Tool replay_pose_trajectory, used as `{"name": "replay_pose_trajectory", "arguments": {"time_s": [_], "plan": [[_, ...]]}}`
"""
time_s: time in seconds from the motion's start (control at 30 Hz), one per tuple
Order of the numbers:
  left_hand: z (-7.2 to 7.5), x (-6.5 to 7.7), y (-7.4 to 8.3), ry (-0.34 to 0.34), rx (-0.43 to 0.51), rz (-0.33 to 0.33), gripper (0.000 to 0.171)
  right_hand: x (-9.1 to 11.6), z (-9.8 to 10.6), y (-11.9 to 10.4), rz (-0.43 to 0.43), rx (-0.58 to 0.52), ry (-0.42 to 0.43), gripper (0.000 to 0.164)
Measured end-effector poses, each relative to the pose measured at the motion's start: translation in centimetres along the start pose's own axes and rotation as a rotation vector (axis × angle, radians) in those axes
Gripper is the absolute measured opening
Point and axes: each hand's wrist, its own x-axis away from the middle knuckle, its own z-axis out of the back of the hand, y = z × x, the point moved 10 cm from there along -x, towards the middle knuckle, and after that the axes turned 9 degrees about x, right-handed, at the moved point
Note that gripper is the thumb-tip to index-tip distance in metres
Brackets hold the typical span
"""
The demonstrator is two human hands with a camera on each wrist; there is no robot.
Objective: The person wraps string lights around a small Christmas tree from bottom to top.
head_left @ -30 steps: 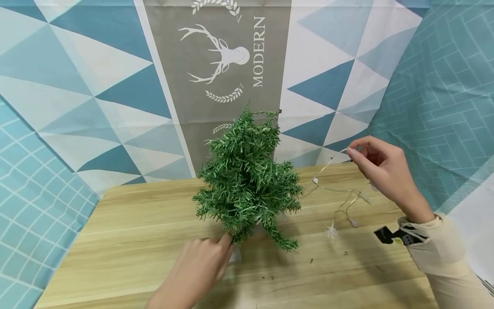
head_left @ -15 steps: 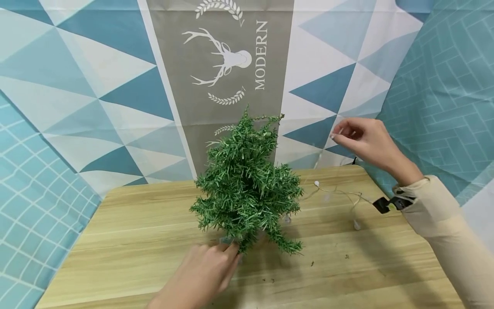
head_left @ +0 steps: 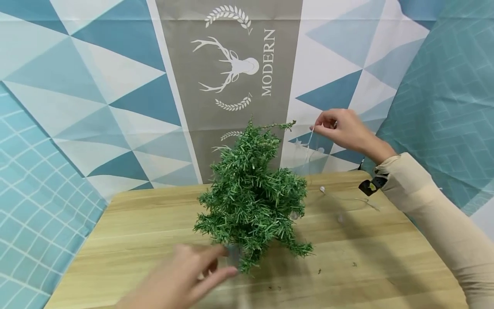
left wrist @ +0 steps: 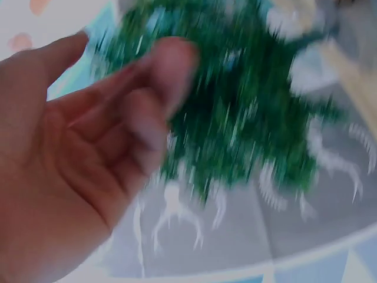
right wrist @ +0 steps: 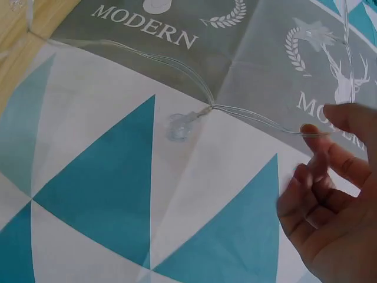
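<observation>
A small green artificial Christmas tree stands at the middle of the table. My right hand, raised to the right of its top, pinches the thin clear wire of a string of fairy lights between thumb and index finger. A clear star-shaped light and a rounded clear light hang along the wire in the right wrist view. By the tree's lower left, my left hand is blurred, its thumb and fingers apart with nothing between them. A greyish base shows partly under the branches.
More of the string, with a white light, trails over the wooden table right of the tree. Small dark bits lie near the front. Behind hangs a triangle-patterned cloth; a tiled-pattern cloth borders the left.
My right hand has moved left and up toward the treetop, lifting the light string off the table. My left hand has let go at the tree's base and drawn back toward the front left.
</observation>
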Motion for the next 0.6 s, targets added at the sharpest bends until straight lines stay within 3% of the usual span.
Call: {"name": "replay_pose_trajectory", "arguments": {"time_s": [0.07, 0.17, 0.27, 0.33, 0.43, 0.6], "plan": [[3.1, 0.1, 0.2, 0.106, 0.024, -0.058, 0.007, 0.0, 0.1, 0.3, -0.021, -0.061, -0.003, 0.024], [7.5, -0.2, -0.4, 0.262, 0.033, -0.135, 0.016, -0.3, -0.1, 0.5, -0.033, -0.223, -0.026, 0.024], [10.3, -1.4, -2.1, 0.326, 0.029, -0.128, 0.021, -0.7, -0.4, 0.5, -0.038, -0.418, -0.044, 0.027], [11.4, -2.4, -3.5, 0.342, 0.015, -0.098, 0.023, -1.0, -0.4, 0.5, -0.060, -0.551, -0.036, 0.030], [12.4, -4.2, -5.9, 0.341, 0.006, -0.021, 0.019, -1.8, -0.4, 0.2, -0.074, -0.641, -0.003, 0.029], [13.8, -7.1, -10.2, 0.310, 0.069, 0.137, 0.016, -3.2, -0.7, -1.2, -0.071, -0.606, -0.017, 0.020]]}}
